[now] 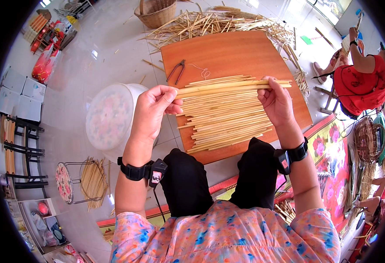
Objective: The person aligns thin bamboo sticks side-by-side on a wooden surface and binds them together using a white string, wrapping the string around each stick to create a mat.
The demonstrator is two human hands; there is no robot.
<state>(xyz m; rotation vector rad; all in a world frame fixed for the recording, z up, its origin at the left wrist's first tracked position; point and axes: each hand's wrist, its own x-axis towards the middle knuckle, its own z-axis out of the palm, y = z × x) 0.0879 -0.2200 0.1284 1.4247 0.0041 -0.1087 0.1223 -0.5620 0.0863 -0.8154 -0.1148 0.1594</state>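
Home weaving workshop: bamboo strips (pixel 227 118), baskets (pixel 156 13).

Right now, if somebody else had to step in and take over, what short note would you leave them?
Left hand: grip closed on the left end of a pale bamboo strip.
Right hand: grip closed on the same strip near its right end, held level above the board.
Laid strips: a row lying side by side on the wooden board.
Pliers and a bit of string lie at the board's far side; a loose strip pile lies beyond.
Done: many strips laid. Left: the held strip is not yet down.
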